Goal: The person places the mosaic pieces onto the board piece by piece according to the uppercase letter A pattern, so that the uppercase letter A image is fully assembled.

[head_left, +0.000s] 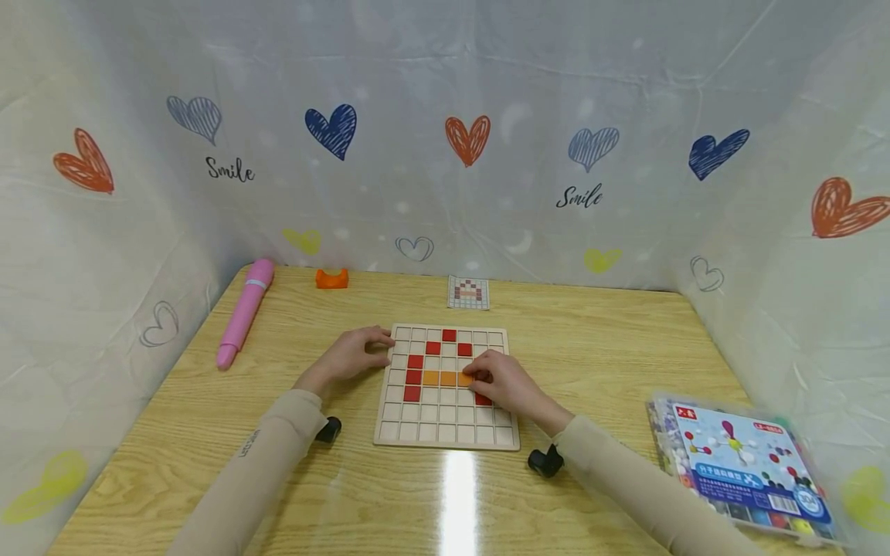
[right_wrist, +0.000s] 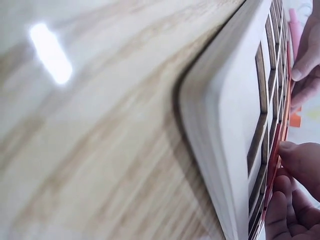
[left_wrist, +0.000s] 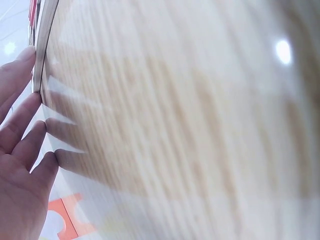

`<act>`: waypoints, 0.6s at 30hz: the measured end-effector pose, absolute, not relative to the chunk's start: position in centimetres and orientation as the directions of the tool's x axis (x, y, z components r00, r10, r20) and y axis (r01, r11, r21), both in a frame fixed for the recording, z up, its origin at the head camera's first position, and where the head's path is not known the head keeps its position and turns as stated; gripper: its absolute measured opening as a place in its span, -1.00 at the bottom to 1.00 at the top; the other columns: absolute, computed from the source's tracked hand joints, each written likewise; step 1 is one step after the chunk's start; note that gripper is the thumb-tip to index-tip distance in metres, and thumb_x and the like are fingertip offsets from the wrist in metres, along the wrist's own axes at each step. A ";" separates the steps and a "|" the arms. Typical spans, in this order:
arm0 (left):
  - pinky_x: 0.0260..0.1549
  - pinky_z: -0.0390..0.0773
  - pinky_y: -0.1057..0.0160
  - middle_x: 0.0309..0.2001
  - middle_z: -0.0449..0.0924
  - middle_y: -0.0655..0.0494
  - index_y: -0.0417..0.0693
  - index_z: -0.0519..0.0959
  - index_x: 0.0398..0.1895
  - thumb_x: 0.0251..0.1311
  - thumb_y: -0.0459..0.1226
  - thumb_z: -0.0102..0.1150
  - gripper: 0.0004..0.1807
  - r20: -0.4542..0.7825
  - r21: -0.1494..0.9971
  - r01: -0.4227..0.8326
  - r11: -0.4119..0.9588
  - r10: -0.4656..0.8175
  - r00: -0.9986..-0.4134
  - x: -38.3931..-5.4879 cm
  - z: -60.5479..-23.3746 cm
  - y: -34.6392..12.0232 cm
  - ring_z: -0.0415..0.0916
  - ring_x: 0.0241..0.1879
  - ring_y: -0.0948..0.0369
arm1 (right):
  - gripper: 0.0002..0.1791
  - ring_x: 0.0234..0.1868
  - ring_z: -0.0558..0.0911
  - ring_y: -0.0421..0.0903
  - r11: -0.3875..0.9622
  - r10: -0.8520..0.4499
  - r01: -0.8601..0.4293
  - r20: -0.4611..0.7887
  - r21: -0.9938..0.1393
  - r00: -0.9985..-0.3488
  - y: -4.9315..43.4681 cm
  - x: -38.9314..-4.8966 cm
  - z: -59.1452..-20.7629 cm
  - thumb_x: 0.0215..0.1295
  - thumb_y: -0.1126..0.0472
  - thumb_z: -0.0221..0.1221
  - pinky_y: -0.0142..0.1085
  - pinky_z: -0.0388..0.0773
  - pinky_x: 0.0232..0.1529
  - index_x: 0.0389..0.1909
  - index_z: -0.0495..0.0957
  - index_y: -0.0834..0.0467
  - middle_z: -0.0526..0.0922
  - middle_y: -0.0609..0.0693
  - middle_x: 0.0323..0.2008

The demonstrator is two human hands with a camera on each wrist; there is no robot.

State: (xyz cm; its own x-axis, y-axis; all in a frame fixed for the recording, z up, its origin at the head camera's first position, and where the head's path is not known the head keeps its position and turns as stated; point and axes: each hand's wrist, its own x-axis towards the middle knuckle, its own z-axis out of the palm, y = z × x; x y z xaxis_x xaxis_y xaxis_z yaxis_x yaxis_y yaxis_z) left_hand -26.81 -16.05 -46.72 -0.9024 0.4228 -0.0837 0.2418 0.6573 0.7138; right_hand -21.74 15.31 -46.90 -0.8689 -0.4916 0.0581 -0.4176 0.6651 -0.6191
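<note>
A square wooden grid board (head_left: 446, 445) lies on the table. Red tiles (head_left: 412, 393) and a row of orange tiles (head_left: 439, 378) sit in its cells. My left hand (head_left: 351, 354) touches the board's left edge with its fingertips; in the left wrist view its fingers (left_wrist: 30, 135) are spread along that edge. Over the right part of the board, my right hand (head_left: 511, 384) pinches the rightmost orange tile (head_left: 464, 380) between thumb and finger, at the end of the orange row. A red tile (head_left: 483, 398) shows partly beneath this hand, which hides some cells.
Behind the board lies a small pattern card (head_left: 469, 293). A pink stick-shaped object (head_left: 246, 315) and an orange notched block (head_left: 331, 279) lie at the back left. A clear box with a printed label (head_left: 751, 463) stands at the right. Printed curtains border the wooden table (head_left: 598, 332).
</note>
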 end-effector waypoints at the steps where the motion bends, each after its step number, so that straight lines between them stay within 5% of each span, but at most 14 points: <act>1: 0.43 0.02 -0.08 0.35 0.38 -0.07 -0.17 0.61 0.11 0.21 -0.30 0.31 -0.61 -0.083 0.714 0.243 0.657 0.423 -0.902 -26.8 -46.7 -16.0 0.06 0.46 -0.09 | -0.77 -0.26 0.52 -0.19 0.666 -0.490 -0.416 0.057 -0.619 -0.870 15.3 -21.7 -46.9 0.25 0.30 0.30 -0.34 0.52 -0.24 -0.07 0.69 0.20 0.62 -0.02 -0.18; 18: 0.43 0.04 -0.08 0.35 0.37 -0.09 -0.18 0.60 0.12 0.22 -0.29 0.31 -0.61 -0.072 0.706 0.262 0.658 0.435 -0.897 -26.9 -46.7 -16.2 0.06 0.45 -0.10 | -0.77 -0.19 0.59 -0.18 0.663 -0.364 -0.345 0.117 -0.664 -0.924 16.5 -21.5 -47.0 0.26 0.21 0.31 -0.29 0.59 -0.14 -0.07 0.70 0.13 0.64 -0.06 -0.15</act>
